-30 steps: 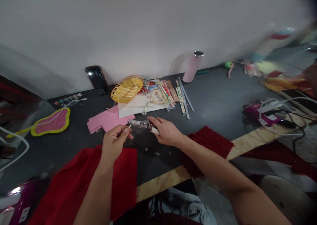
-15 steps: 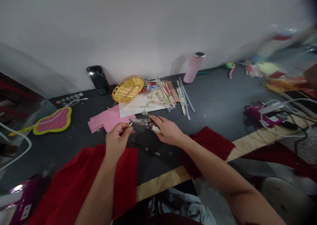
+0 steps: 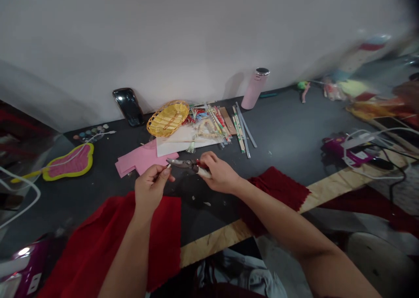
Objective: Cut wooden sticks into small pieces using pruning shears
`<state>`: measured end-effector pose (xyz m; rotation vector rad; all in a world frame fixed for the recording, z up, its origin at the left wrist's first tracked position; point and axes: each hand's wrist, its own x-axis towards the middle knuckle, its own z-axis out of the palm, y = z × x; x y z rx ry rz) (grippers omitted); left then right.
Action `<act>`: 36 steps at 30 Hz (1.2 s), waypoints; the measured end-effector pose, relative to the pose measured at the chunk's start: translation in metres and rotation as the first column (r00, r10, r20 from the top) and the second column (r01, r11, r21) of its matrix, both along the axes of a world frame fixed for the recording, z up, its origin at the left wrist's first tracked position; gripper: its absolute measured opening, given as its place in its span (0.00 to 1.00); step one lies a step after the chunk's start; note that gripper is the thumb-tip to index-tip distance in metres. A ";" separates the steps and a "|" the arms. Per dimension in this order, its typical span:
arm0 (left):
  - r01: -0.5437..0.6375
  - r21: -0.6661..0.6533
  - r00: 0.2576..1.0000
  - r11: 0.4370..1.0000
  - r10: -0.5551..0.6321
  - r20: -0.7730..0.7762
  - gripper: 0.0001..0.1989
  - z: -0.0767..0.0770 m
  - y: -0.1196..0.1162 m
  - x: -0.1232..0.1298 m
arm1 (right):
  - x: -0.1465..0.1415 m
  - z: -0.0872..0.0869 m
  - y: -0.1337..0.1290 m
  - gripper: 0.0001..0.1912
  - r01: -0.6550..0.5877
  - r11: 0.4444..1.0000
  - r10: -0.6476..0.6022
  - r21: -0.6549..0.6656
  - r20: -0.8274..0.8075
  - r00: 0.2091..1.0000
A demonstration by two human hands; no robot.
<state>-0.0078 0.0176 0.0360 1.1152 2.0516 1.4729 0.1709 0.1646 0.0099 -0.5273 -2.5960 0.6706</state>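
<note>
My right hand (image 3: 218, 172) is closed round the pale handle of a pair of pruning shears (image 3: 183, 163), whose metal blades point left. Between the thumb and fingers of my left hand (image 3: 153, 182) is a small, thin white piece (image 3: 169, 166), too small to name. Its upper end meets the tip of the shears; I cannot tell whether the blades bite into it. Pink paper (image 3: 142, 158) lies just behind my left hand. Beneath my left forearm spreads a red cloth (image 3: 165, 232), and another dark red cloth (image 3: 278, 188) lies under my right forearm.
Behind my hands are a yellow woven basket (image 3: 168, 119), a white sheet (image 3: 166, 147) with beads and thin packets, and clear strips (image 3: 248, 132). A phone (image 3: 128, 107) and a pink bottle (image 3: 255, 89) stand near the wall. Cables and a purple device (image 3: 358, 154) are at right.
Both hands have shifted slightly left, with the shears and the white piece. The blade tip now sits at the upper end of the white piece.
</note>
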 end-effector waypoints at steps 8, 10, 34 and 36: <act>-0.002 0.027 0.999 1.000 0.001 0.033 0.10 0.000 0.003 0.004 | 0.002 -0.002 0.002 0.18 -0.069 0.978 0.054 0.195 0.079 0.995; -0.001 0.029 0.999 1.000 0.000 0.038 0.10 -0.001 0.003 0.004 | 0.002 0.003 0.001 0.22 -0.059 0.976 0.027 0.211 0.152 0.988; 0.028 -0.030 0.999 0.999 -0.028 0.016 0.11 0.001 0.006 0.011 | 0.000 0.006 -0.006 0.16 -0.015 0.983 -0.018 0.185 0.175 0.984; 0.030 -0.027 0.999 0.999 -0.029 0.019 0.11 0.001 0.006 0.011 | -0.001 0.002 -0.005 0.16 -0.023 0.989 0.004 0.149 0.122 0.993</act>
